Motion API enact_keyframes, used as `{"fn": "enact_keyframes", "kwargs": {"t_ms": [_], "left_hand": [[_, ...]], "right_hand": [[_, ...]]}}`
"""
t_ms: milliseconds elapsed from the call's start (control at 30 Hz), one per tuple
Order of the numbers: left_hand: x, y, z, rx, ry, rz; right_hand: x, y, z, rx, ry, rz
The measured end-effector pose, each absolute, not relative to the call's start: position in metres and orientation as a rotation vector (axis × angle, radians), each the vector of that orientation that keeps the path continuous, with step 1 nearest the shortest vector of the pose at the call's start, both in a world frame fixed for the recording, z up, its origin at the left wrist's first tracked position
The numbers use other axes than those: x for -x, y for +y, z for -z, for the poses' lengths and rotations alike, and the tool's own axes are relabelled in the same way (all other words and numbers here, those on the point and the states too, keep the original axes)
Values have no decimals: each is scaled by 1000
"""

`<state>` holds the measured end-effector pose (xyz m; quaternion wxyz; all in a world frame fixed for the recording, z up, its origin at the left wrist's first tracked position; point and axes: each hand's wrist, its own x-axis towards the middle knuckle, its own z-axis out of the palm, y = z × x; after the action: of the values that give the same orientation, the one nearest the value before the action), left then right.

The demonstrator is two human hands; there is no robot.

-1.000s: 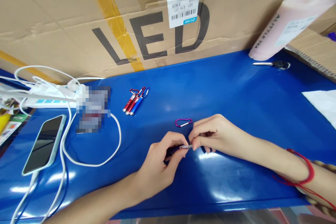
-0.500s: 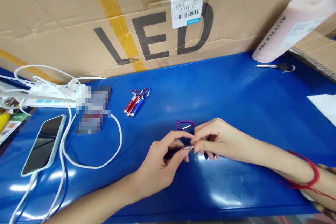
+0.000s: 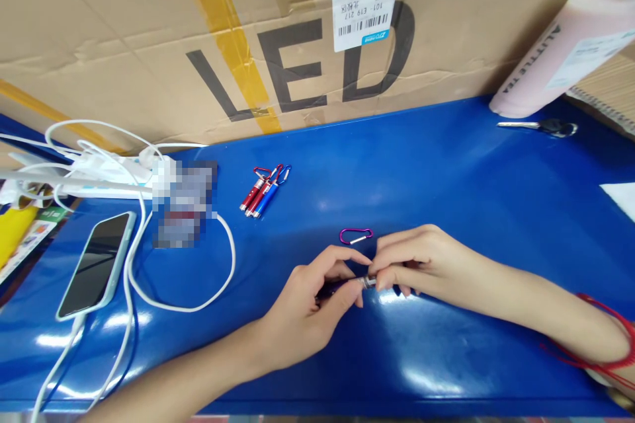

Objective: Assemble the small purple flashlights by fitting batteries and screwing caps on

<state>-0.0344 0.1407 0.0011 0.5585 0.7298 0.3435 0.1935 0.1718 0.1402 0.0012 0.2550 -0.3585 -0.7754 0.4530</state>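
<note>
My left hand [image 3: 312,307] is closed round a small dark purple keychain flashlight [image 3: 328,289], most of it hidden by the fingers. Its silver end [image 3: 367,282] sticks out to the right between thumb and forefinger. At that end, the thumb and fingertips of my right hand [image 3: 417,258] are pinched together on the silver part. Just beyond the hands a loose purple carabiner [image 3: 356,236] lies on the blue table [image 3: 421,172]. Further back and left, two red keychain flashlights [image 3: 258,195] and a blue one [image 3: 268,199] lie side by side with carabiners attached.
A large cardboard box [image 3: 149,26] lettered LED stands along the back. On the left are a phone [image 3: 96,264], white cables [image 3: 188,309], a power strip [image 3: 109,178] and a pixelated item [image 3: 186,205]. A pink bottle [image 3: 546,66], a key [image 3: 538,126] and white paper [image 3: 620,197] are at right.
The whole view has shifted slightly, so everything sits a little further right. Both hands keep their hold on the flashlight, and slightly more of its silver end shows between them.
</note>
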Motion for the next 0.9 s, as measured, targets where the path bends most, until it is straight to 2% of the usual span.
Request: {"fn": "enact_keyframes", "kwargs": {"t_ms": [233,367,533,700,900], "left_hand": [[34,141,4,-1878,806,-511],[36,143,7,-2029,812,-558],[40,145,6,-2366,809,-593],[44,148,5,-2691,926,-461],[44,146,3,-2725,897,-352]], "right_hand": [[-172,136,-4,956,-2409,-671],[-170,131,0,968,-2436,-479],[-165,129,1,993,-2468,-389],[-160,128,-1,1025,-2448,-351],[-159,126,0,1048,-2460,-390]]}}
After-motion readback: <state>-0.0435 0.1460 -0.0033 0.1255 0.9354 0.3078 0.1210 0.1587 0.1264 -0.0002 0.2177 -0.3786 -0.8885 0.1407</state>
